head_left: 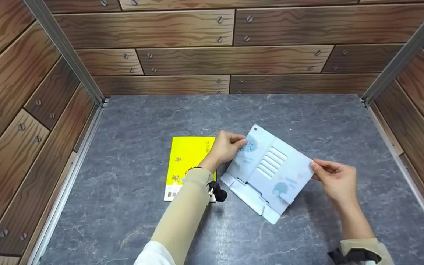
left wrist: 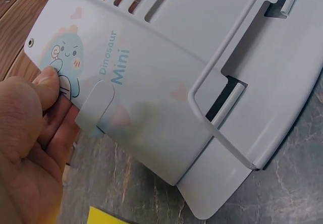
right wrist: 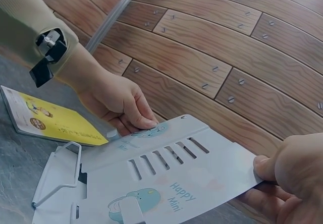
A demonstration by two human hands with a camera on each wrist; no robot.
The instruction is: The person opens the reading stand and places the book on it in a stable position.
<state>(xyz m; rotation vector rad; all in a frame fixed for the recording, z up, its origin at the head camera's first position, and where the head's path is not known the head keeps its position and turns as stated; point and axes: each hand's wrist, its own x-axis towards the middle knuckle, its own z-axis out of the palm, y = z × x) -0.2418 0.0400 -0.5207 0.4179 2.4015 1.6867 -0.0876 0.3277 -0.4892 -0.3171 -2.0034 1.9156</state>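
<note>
A pale blue-white book stand (head_left: 267, 173) with slots, dinosaur prints and a folded lower ledge is held tilted above the grey surface. My left hand (head_left: 226, 147) pinches its left edge between thumb and fingers, beside the dinosaur print (left wrist: 68, 62). On the opposite edge, my right hand (head_left: 339, 180) pinches a side, thumb on the printed face. A wire page holder (right wrist: 75, 168) stands out from the ledge in the right wrist view. Under the left forearm lies a yellow book (head_left: 190, 154), partly hidden by that arm.
The grey marbled tabletop (head_left: 134, 121) is bounded by wood-patterned panels (head_left: 182, 60) at the back and both sides. Metal corner posts (head_left: 68, 48) rise at the far corners. A black device (head_left: 217, 191) is strapped at the left wrist.
</note>
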